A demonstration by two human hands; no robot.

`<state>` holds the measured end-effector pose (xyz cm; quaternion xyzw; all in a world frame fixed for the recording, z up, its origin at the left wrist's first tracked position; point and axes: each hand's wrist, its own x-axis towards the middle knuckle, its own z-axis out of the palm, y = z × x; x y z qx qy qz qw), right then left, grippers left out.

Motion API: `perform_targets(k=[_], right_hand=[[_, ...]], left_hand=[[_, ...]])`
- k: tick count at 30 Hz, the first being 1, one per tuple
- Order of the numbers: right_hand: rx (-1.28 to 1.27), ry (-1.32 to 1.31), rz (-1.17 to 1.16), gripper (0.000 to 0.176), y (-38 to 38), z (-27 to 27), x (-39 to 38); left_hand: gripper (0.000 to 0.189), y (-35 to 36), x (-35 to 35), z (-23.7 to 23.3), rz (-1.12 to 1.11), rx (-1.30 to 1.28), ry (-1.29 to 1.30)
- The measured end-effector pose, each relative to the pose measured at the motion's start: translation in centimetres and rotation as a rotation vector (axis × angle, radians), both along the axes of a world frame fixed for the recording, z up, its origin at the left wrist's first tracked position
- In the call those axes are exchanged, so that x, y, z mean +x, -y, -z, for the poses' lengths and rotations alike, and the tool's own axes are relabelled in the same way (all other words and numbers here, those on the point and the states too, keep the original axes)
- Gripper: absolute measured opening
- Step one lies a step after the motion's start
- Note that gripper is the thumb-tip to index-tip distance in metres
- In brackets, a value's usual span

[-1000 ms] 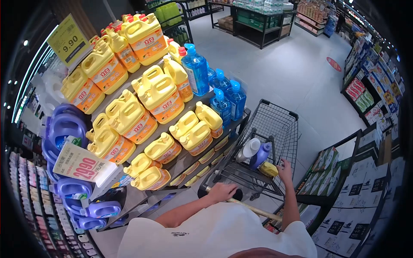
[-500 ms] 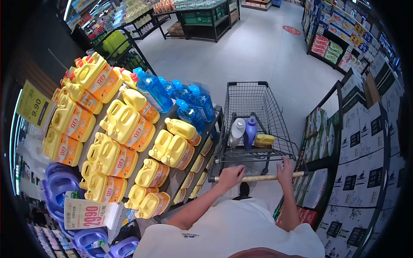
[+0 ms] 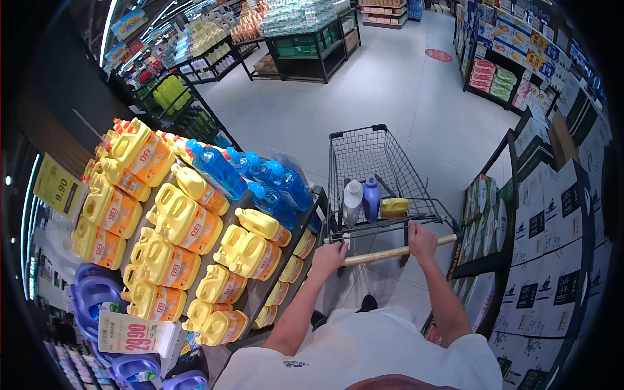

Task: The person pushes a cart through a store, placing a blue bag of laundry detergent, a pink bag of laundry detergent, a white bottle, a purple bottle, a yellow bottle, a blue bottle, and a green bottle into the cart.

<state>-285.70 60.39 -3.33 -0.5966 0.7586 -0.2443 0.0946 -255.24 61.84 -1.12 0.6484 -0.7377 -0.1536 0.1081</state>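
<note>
A black wire shopping cart (image 3: 422, 188) stands right in front of me. My left hand (image 3: 329, 257) is closed around the left end of its light-coloured handle bar (image 3: 377, 254). Toward the bar's right part, my right hand (image 3: 422, 241) is closed on it too. Inside the cart, at the near end, a white bottle (image 3: 352, 203) and a purple bottle (image 3: 371, 198) stand upright side by side. A yellow pack or container (image 3: 394, 208) lies to their right; its kind is not clear.
On my left is a sloped display of yellow jugs (image 3: 185, 218) and blue pump bottles (image 3: 218, 170), with price signs (image 3: 133, 333). White cartons (image 3: 552, 221) are stacked along my right. Ahead, the pale floor (image 3: 390, 84) runs between shelves and a display table (image 3: 305, 49).
My left hand has shifted to the bar's left end, and my right hand now wraps the bar instead of resting near its right end. The cart is turned slightly.
</note>
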Motion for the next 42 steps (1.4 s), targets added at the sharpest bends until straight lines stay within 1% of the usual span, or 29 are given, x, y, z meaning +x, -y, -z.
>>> perform_targets(k=[1,3,7,9,13,17,20,23,27,28,30,33,34,35,36,39,42], right_hand=[[-0.011,-0.004,-0.011,0.045,1.2,0.1,-0.5],[0.050,0.035,-0.022,0.052,2.8,0.5,-1.3],[0.023,0.037,-0.048,0.054,6.2,1.1,-2.6],[0.028,0.052,-0.061,0.055,7.9,1.1,-3.0],[0.042,0.022,-0.075,0.056,11.1,1.6,-3.5],[0.066,0.026,-0.108,0.057,14.1,1.7,-4.4],[0.071,-0.004,-0.138,0.056,16.9,2.3,-5.1],[0.088,-0.025,-0.180,0.057,19.8,3.0,-5.9],[0.143,-0.057,-0.258,0.059,23.9,4.4,-7.5],[0.162,-0.053,-0.292,0.059,25.2,4.3,-7.8],[0.172,-0.059,-0.354,0.059,29.0,3.4,-7.7],[0.277,-0.035,-0.374,0.062,31.1,3.3,-7.5],[0.273,-0.040,-0.379,0.061,32.4,3.6,-7.9],[0.265,-0.044,-0.384,0.060,33.6,3.9,-8.0],[0.274,-0.048,-0.410,0.060,34.6,4.1,-7.8],[0.115,0.114,-0.374,0.060,36.9,4.3,-7.6],[0.100,0.133,-0.395,0.059,39.2,3.8,-6.8]], left_hand=[[0.044,0.9,-0.4,0.2,-0.011,-0.011,-0.004],[0.043,1.6,-1.1,0.5,-0.029,-0.037,-0.013],[0.042,3.7,-2.4,0.7,-0.054,-0.035,-0.009],[0.042,4.9,-2.8,1.0,-0.050,-0.085,-0.028],[0.041,6.6,-3.6,1.3,-0.051,-0.097,-0.090],[0.042,8.6,-4.6,1.1,-0.060,-0.120,-0.099],[0.044,10.2,-5.4,2.2,-0.079,-0.177,-0.078],[0.043,12.2,-6.2,2.5,-0.081,-0.183,-0.075],[0.046,15.1,-7.6,2.4,-0.089,-0.090,-0.156],[0.046,15.6,-8.2,2.5,-0.110,-0.087,-0.178],[0.048,17.6,-8.4,2.2,-0.121,0.004,-0.181],[0.049,19.5,-9.1,2.5,-0.170,0.041,-0.236],[0.049,20.4,-9.2,2.3,-0.166,0.049,-0.255],[0.048,21.0,-9.3,2.3,-0.168,-0.020,-0.284],[0.048,21.7,-9.3,2.1,-0.195,-0.016,-0.286],[0.046,24.1,-9.2,1.8,-0.227,0.064,-0.292],[0.045,25.7,-9.0,1.9,-0.242,0.096,-0.306]])
